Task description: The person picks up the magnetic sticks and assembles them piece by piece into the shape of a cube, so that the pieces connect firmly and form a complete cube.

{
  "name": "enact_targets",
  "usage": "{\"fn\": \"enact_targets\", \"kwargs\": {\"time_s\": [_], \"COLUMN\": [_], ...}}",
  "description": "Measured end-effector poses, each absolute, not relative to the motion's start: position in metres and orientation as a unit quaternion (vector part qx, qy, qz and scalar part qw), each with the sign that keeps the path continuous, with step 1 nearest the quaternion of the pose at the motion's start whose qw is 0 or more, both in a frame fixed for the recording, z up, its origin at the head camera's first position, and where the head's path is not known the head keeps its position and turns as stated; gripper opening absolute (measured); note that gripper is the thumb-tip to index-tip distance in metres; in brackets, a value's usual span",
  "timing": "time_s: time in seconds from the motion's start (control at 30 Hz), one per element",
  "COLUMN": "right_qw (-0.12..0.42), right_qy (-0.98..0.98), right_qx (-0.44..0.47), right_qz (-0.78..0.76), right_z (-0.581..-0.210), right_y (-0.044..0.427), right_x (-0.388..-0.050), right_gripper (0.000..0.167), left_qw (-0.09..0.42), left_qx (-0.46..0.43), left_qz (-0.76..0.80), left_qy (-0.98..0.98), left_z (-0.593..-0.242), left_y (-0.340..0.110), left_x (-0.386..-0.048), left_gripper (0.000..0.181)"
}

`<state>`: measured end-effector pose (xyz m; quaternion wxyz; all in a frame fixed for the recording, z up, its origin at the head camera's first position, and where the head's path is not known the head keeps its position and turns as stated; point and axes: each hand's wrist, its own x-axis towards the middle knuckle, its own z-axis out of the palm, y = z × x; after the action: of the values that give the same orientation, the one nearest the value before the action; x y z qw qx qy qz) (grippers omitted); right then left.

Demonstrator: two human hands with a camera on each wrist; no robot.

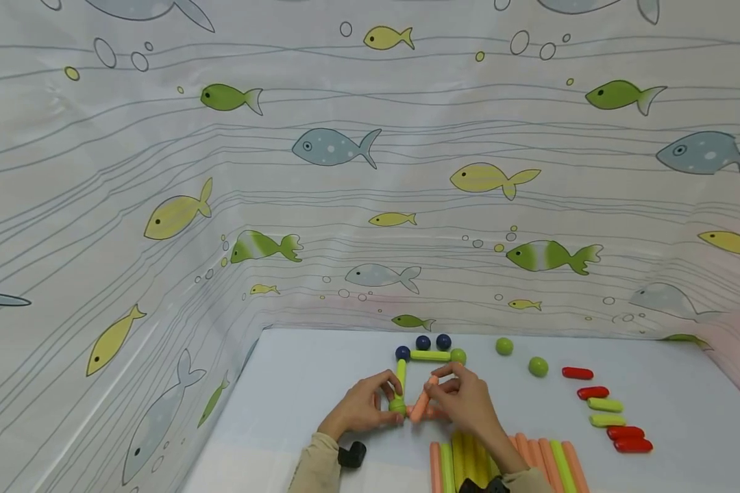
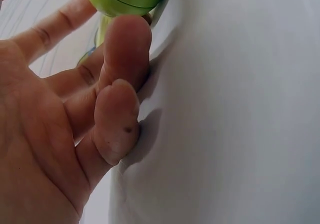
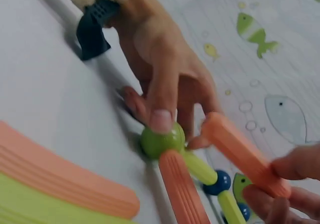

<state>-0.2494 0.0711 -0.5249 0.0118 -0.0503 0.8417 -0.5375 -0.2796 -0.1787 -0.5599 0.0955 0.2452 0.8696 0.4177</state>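
My left hand [image 1: 364, 404] holds a green ball [image 1: 397, 407] at the near left corner of a frame of rods and balls; in the right wrist view its thumb lies on top of the ball. With my right hand [image 1: 465, 397] I pinch one end of an orange rod [image 3: 245, 151], tilted above the table, its other end near the left hand's fingers. Another orange rod [image 3: 180, 184] meets the green ball below it. From that ball a yellow-green rod [image 1: 401, 375] runs back to a dark blue ball [image 1: 403, 353]. A second yellow-green rod [image 1: 430, 355] links this to another green ball [image 1: 459, 356].
Two dark blue balls [image 1: 423, 343] lie behind the frame, and two loose green balls [image 1: 538, 366] to its right. Short red rods [image 1: 577, 373] and short yellow-green rods [image 1: 606, 405] lie at the right. Long orange, yellow-green and yellow rods [image 1: 461, 459] line the front edge. Fish-print sheeting [image 1: 345, 192] surrounds the table.
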Motion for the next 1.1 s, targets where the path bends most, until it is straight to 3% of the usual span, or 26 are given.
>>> {"fn": "enact_targets", "kwargs": {"time_s": [0.23,0.77,1.1], "right_qw": [-0.040,-0.097,-0.119], "right_qy": [0.838,0.888,0.918], "right_qx": [0.022,0.002,-0.018], "right_qz": [-0.543,-0.449,-0.378], "right_z": [-0.535,-0.546,-0.543], "right_y": [0.076,0.057,0.067], "right_x": [-0.268,-0.275,-0.277], "right_gripper": [0.025,0.021,0.014], "left_qw": [0.090,0.083,0.055], "left_qx": [0.244,0.235,0.212], "left_qz": [0.421,0.418,0.334], "left_qy": [0.869,0.874,0.917], "left_z": [-0.563,-0.561,-0.554], "left_y": [-0.179,-0.175,-0.159], "left_x": [-0.279,-0.278,-0.273], "left_gripper": [0.035,0.037,0.040]}}
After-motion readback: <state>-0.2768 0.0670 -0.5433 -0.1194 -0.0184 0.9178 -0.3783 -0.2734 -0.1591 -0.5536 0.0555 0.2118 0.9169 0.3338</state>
